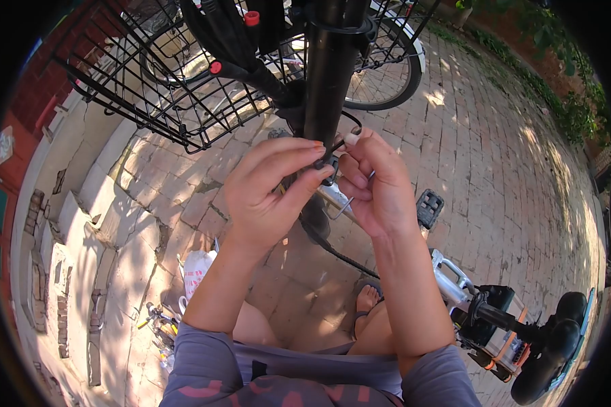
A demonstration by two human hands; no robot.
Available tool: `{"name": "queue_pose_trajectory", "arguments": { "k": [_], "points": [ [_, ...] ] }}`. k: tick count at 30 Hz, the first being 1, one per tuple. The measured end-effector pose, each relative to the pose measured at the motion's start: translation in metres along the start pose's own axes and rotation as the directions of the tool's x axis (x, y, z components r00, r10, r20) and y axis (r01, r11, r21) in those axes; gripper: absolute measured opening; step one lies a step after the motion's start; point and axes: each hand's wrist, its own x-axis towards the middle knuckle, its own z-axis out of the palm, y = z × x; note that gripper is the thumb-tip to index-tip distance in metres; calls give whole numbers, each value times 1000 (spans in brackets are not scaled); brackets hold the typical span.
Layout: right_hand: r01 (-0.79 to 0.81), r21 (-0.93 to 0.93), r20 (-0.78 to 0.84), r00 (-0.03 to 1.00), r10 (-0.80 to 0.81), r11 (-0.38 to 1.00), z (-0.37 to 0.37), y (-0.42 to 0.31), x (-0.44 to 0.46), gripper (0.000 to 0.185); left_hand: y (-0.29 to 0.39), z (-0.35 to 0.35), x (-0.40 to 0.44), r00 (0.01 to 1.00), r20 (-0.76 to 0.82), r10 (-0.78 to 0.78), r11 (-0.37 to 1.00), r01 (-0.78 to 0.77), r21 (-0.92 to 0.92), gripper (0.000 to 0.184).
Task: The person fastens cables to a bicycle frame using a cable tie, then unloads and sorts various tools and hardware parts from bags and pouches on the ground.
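Both hands meet beside a thick black upright tube [328, 81] at the middle of the view. My left hand [275, 178] pinches a small dark part at the tube's lower end, thumb and forefinger close together; its exact shape is hidden. In my right hand [373, 173], thumb and forefinger hold a thin black cable [349, 122] that curls out near the tube. A thin bent metal rod [341, 209] sticks out below the right hand's curled fingers. Under the hands runs a silver frame bar, with another black cable [343, 256] trailing down from it.
A black wire basket [176, 112] fills the upper left. Behind the tube is a wheel [414, 74]. A pedal [430, 208] lies right of the hands. Lower right are a battery-like box [499, 339] and a black saddle [557, 346]. Tools [159, 319] and a white bag [195, 271] lie lower left.
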Motion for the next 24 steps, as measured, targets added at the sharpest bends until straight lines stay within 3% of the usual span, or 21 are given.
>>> {"name": "queue_pose_trajectory", "arguments": {
  "k": [18,24],
  "points": [
    [-17,15,40,999,16,1000,-3,-1,1,11,1,2,3,1000,17,21,999,-21,32,25],
    [24,-101,51,999,-19,995,1,-1,-2,11,3,6,7,998,27,49,993,-51,106,27]
  ]
}}
